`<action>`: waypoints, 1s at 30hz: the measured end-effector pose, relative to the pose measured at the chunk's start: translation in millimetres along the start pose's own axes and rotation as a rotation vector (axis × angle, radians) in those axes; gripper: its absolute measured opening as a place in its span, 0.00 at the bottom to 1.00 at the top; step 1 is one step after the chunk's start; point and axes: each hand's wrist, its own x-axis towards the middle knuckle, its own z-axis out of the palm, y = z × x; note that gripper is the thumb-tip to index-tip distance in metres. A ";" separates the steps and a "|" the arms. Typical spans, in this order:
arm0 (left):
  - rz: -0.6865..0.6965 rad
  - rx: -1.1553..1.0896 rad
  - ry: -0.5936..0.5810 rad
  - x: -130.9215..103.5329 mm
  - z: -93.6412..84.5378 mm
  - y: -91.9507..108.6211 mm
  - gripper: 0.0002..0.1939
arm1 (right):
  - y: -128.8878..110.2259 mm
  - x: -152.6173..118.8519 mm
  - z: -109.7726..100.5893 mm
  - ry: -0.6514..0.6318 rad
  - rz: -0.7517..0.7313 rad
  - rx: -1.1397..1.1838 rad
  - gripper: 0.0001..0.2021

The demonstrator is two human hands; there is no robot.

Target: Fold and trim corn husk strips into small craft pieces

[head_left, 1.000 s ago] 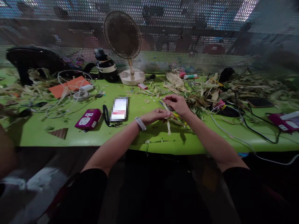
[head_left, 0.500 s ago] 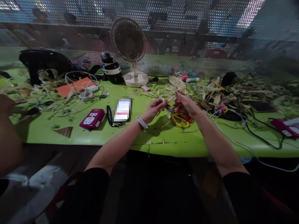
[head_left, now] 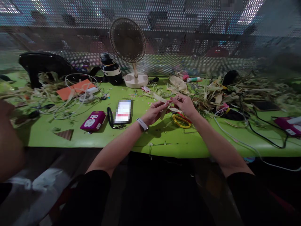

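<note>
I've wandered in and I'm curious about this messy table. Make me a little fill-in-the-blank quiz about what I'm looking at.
1. The pale band is worn on the person's ____ wrist.
2. By the right hand, the scissors show one red handle and one ____ handle.
3. In the picture, the fan stands to the ____ of the black bottle.
4. The tabletop is coloured ____.

Missing words: left; yellow; right; green.

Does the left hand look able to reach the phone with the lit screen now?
Probably yes: the phone lies on the green table beside the left hand, and nothing appears to block the way. However, that hand seems occupied with a pale strip.
</note>
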 end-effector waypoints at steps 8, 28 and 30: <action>-0.099 0.028 -0.065 -5.1 0.8 -0.2 0.05 | 1.6 3.4 -2.3 0.045 -0.011 0.039 0.26; 0.229 0.066 0.043 7.6 -6.7 6.5 0.12 | -28.4 -25.6 3.6 -0.204 0.042 -0.273 0.24; 0.252 0.063 0.064 8.3 -7.0 7.1 0.12 | -29.6 -27.9 10.4 -0.243 0.110 -0.230 0.23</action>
